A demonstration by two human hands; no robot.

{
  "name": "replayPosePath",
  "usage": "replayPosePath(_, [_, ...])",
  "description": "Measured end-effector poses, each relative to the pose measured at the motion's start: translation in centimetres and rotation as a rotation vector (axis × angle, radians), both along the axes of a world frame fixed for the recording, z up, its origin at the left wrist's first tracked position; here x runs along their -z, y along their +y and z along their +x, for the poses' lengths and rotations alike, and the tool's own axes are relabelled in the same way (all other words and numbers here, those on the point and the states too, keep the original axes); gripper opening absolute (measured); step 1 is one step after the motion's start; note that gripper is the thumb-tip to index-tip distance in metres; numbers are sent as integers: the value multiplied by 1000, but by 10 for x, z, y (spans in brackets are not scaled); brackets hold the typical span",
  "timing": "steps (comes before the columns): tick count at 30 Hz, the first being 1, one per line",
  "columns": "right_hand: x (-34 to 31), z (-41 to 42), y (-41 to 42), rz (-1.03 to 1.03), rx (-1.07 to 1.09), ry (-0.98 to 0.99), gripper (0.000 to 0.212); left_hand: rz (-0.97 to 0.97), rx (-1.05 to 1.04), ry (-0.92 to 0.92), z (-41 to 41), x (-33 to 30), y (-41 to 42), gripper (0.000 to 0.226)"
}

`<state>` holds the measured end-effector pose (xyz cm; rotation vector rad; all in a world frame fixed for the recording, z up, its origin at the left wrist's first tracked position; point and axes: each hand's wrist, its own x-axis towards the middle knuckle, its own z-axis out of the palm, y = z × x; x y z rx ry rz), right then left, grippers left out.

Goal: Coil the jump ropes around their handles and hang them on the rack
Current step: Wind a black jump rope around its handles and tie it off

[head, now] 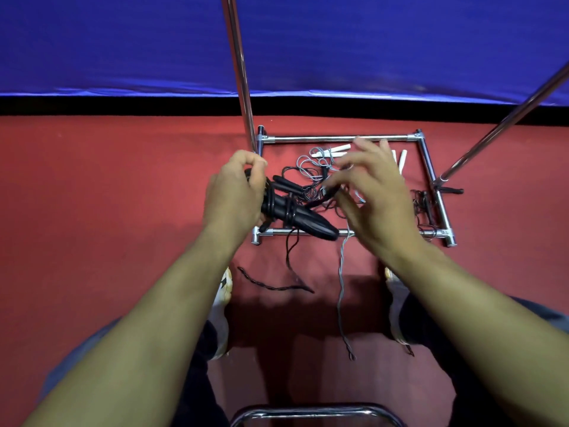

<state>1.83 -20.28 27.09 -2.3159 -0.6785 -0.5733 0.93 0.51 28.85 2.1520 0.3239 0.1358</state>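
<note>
Black jump rope handles (295, 217), lying paired at centre and pointing toward 4 o'clock, are carrying several turns of black cord (278, 208). The left hand (237, 192) is gripping their upper end at 10 o'clock; the right hand (369, 192), at 3 o'clock, is pinching the cord with its fingers loosely spread. Loose tails are trailing toward 6 o'clock onto the red floor (123, 195). White-handled ropes (329, 152) are lying at 12 o'clock inside the rack base (338, 138).

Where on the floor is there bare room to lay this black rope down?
Bare red carpet lies left of the rack base. Inside that base it is crowded with tangled ropes and white handles.
</note>
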Motion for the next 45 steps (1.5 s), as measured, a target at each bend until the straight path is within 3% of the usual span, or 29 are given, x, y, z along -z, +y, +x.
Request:
replayPosePath(2, [4,-12,11,-142,-34,-116,17,124,-110,-130,2,4,0,14])
replayPosePath(4, [8,-30,22,-200,-26,-35,21,144,-187,-228,1,3,-2,15])
replayPosePath(7, [10,-54,37,30,7,491,25,62,-249,-318,1,4,-4,15])
replayPosePath(11, [2,-62,59,841,5,1484,13,-1,-316,-376,4,6,-2,15])
replayPosePath(12, [-1,-62,61,884,-8,1661,11,-3,-307,-382,3,5,-4,15])
replayPosePath(14, [-3,-61,62,890,-39,1793,23,-35,-286,-368,3,6,-7,13])
replayPosePath(15, [1,-59,63,949,-6,1740,26,-49,-289,-354,3,7,-7,12])
replayPosePath(17, [9,-54,62,976,152,1349,25,-47,-333,-323,5,9,0,12])
replayPosePath(20, [13,-51,50,645,217,644,22,-58,-455,-283,7,7,12,14])
replayPosePath(22, [14,-54,44,426,173,468,28,-69,-502,-285,8,5,16,17])
replayPosePath(28, [22,-48,43,18,-14,671,26,-103,-417,-320,3,1,-1,14])
replayPosePath(30, [16,-43,44,5,-20,842,21,-143,-401,-306,1,0,-8,15])
replayPosePath(31, [13,-43,47,159,-36,1020,19,-167,-412,-293,1,-1,-11,16])
replayPosePath(33, [4,-46,55,683,-76,1464,22,-226,-464,-254,3,-2,-11,17])
replayPosePath(35, [2,-51,60,954,-91,1619,24,-307,-505,-230,4,-3,-11,17])
replayPosePath(37, [7,-55,64,976,-47,1487,25,-335,-518,-225,3,-5,-11,16])
replayPosePath(41, [18,-57,59,771,59,960,27,-344,-568,-216,8,-5,-4,19])
replayPosePath(43, [23,-56,55,649,53,882,35,-322,-568,-224,9,-3,0,16])
replayPosePath(45, [28,-52,51,451,22,799,25,-288,-527,-232,7,-4,-3,16])
